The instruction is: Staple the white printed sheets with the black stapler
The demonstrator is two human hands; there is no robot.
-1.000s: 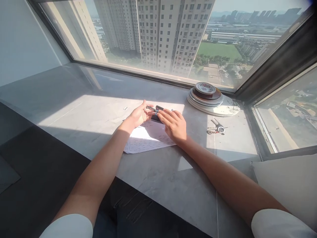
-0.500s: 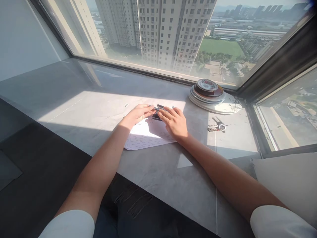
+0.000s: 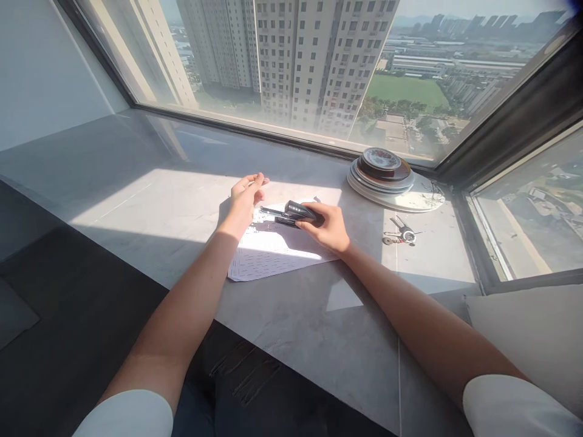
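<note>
Over printed paper, the right hand grips a glossy black stapler, its long parts splayed; whether the curled left hand pinches anything is unclear.

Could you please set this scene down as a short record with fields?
Right hand: the right hand grips a black stapler
Left hand: the left hand is raised beside the stapler, apart from it; whether its fingers hold anything is too small to tell
Stapler: its parts spread apart at the end toward the left hand
Under the stapler: printed paper on a gray counter
Farther right: a stack of plates near the dark window frame
Nearer than the plates: a small metallic item, not clearly identifiable
</note>
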